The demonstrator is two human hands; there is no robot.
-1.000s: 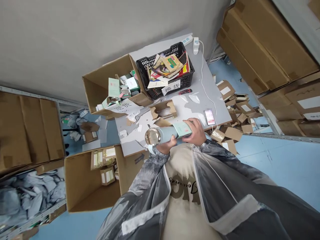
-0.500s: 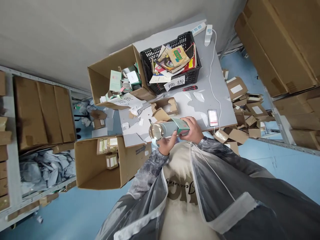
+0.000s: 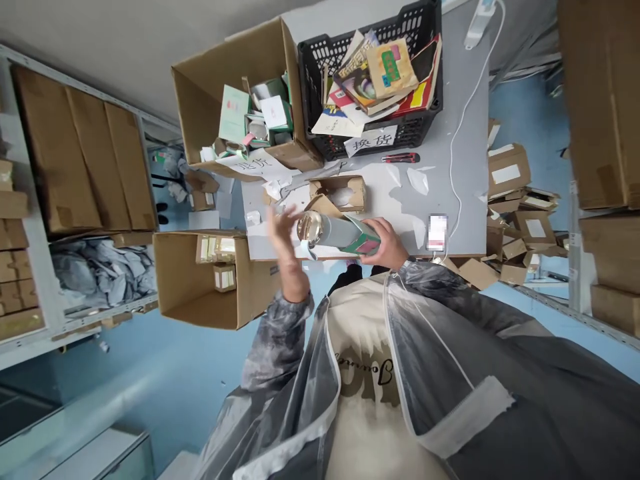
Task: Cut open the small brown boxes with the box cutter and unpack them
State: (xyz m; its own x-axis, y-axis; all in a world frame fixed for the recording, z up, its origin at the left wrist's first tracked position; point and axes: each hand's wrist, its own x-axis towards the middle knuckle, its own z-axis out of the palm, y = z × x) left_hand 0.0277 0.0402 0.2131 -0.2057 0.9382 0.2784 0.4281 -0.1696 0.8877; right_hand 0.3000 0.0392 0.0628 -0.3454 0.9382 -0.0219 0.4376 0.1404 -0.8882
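My right hand (image 3: 386, 243) grips a green box (image 3: 365, 237) from its right end. Out of the box's left end sticks a pale grey bottle (image 3: 334, 231) with a shiny gold-toned cap, lying on its side, a light strap hanging near the cap. My left hand (image 3: 284, 230) is raised just left of the cap, apart from it, blurred a little, with its fingers spread and nothing in them. Behind the bottle an opened brown carton (image 3: 353, 193) lies on the table (image 3: 440, 183).
At the back stand a large carton (image 3: 195, 113) of green boxes and a black crate (image 3: 325, 143) of books. A red utility knife (image 3: 401, 158), paper scraps and a phone (image 3: 437, 232) on a white cable lie on the table. Another open carton (image 3: 200, 319) stands at the left.
My left hand has let go of the bottle and box and moved left, its fingers opening. My right hand still holds the box. The head view has shifted.
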